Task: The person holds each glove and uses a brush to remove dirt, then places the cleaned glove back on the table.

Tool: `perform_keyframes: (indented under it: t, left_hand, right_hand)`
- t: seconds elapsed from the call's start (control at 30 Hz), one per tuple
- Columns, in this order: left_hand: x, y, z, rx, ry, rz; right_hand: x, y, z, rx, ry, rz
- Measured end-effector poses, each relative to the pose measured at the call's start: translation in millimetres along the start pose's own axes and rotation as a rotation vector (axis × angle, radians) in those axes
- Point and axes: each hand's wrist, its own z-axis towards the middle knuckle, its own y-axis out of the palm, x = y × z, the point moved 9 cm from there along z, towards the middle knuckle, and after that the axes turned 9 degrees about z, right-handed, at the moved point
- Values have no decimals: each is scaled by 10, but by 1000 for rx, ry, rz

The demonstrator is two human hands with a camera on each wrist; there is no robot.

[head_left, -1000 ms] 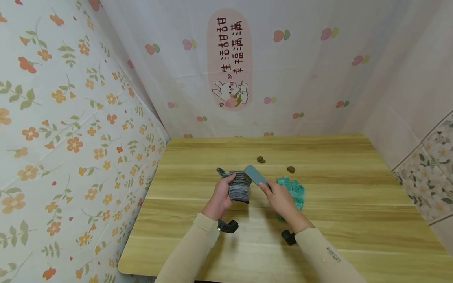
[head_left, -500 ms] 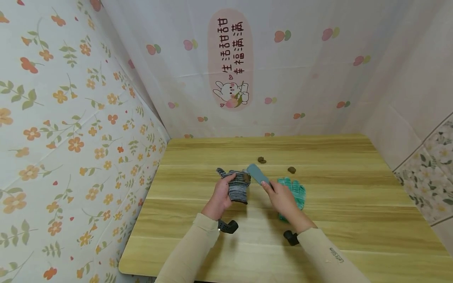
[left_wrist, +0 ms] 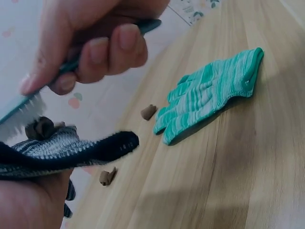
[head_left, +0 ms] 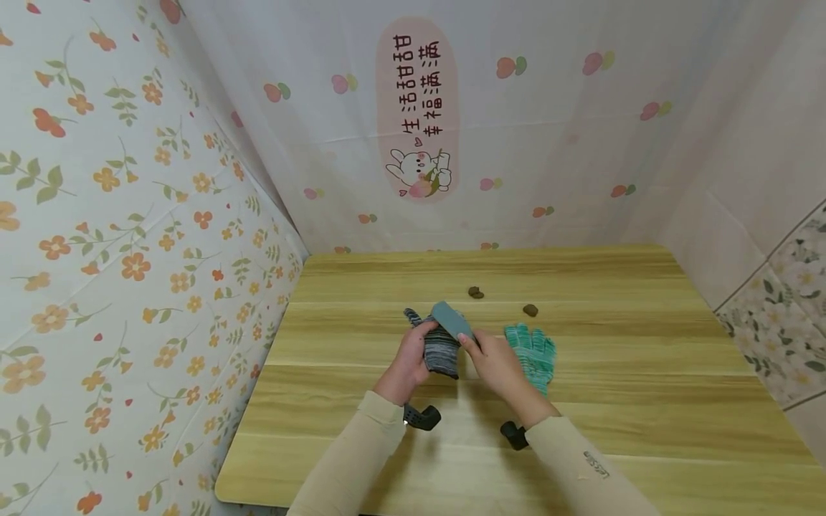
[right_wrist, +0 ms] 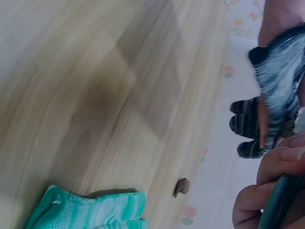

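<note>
My left hand (head_left: 406, 364) grips a grey-and-black striped knit glove (head_left: 442, 352), holding it up over the table. In my right hand (head_left: 500, 364) is a brush (head_left: 450, 319) with a blue-green back, its head lying across the upper part of that glove. White bristles (left_wrist: 26, 114) face down onto the glove in the left wrist view, right at a brown lump (left_wrist: 40, 129) on the knit. The head view hides this lump behind the brush. Dark striped glove fingers (right_wrist: 245, 125) hang past my left hand in the right wrist view.
A green-and-white knit glove (head_left: 535, 357) lies on the wooden table (head_left: 619, 401), partly behind my right forearm. Small brown lumps (head_left: 475, 292) sit further back, with another brown lump (head_left: 530, 310) to their right. A patterned curtain (head_left: 555, 143) hangs behind the table.
The brush has moved left onto the glove after sitting at its right edge half a second ago, covering the brown lump there. The held glove has shifted slightly right.
</note>
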Motion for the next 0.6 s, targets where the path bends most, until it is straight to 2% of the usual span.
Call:
perform_keyframes:
  t: [0.13,0.3,0.6]
  left_hand:
    - [1,10,-11,-17,-21,-23]
    - [20,-13,-34,-6,-34,-30]
    - [27,-42,-49,-2,-22,-62]
  right_hand:
    - [53,-6,1,10,-1,-20]
    - [100,-39,-14,-10,22,-13]
    - [193,-100,-25,8,31,-39]
